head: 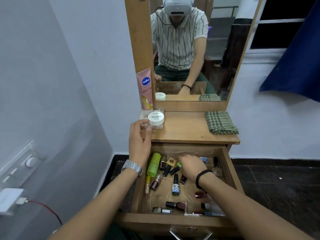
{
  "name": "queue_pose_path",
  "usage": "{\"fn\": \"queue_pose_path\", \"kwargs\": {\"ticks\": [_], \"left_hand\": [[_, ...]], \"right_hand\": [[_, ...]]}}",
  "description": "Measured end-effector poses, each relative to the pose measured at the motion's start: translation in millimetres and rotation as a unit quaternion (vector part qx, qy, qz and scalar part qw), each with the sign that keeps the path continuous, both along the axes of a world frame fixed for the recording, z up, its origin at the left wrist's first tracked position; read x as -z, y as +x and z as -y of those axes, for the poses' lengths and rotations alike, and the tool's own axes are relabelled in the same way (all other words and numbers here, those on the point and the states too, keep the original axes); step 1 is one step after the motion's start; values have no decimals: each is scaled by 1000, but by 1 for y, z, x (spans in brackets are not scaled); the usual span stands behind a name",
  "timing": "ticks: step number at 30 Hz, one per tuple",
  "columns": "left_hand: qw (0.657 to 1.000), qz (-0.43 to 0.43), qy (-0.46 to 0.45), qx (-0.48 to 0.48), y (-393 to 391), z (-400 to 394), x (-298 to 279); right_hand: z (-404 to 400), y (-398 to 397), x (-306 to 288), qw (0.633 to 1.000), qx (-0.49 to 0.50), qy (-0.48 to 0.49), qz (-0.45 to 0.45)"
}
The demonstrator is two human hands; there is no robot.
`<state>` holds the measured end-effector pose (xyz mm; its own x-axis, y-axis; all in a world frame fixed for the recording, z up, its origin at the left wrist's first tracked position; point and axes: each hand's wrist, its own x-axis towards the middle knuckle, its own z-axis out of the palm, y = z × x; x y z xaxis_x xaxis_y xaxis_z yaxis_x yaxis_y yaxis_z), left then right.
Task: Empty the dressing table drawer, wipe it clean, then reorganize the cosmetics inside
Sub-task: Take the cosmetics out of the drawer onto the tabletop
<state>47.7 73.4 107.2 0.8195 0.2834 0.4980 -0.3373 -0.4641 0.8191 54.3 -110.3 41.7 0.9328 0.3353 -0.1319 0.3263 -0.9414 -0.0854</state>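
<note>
Pale walls (pixel 69 66); dark floor (pixel 277 179); blue curtain (pixel 297 58) by window (pixel 277 33)

Both forearms extend forward from the lower edge of the view, bare to the elbow. The left hand (pixel 139 138) is raised at the front left corner of the tabletop, palm turned right, fingers loosely spread and lightly curved, thumb uppermost; whether the fingertips make contact with anything cannot be told. A metal watch sits on the left wrist. The right hand (pixel 191 166) reaches down toward the far edge of the drawer, knuckles up, fingers curled downward and blurred. A dark bead bracelet circles the right wrist.
</note>
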Motion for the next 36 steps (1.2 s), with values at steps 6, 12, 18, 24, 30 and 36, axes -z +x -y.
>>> {"fn": "queue_pose_path", "kwargs": {"ticks": [6, 12, 18, 24, 30, 36], "left_hand": [[997, -57, 38, 28, -30, 12, 28], [996, -65, 56, 36, -34, 14, 40], [989, -64, 126, 46, -35, 14, 48], [982, -68, 168, 48, -36, 13, 51], [966, -88, 241, 28, -33, 11, 55], [913, -155, 376, -1, -32, 12, 55]], "right_hand": [[-3, 2, 7, 997, -28, -37, 55], [-5, 7, 5, 990, -82, -72, 92], [5, 3, 3, 988, -101, -61, 96], [16, -5, 0, 991, -112, 11, 79], [11, -11, -28, 922, -9, 376, 94], [-3, 40, -96, 855, 97, 496, 117]]}}
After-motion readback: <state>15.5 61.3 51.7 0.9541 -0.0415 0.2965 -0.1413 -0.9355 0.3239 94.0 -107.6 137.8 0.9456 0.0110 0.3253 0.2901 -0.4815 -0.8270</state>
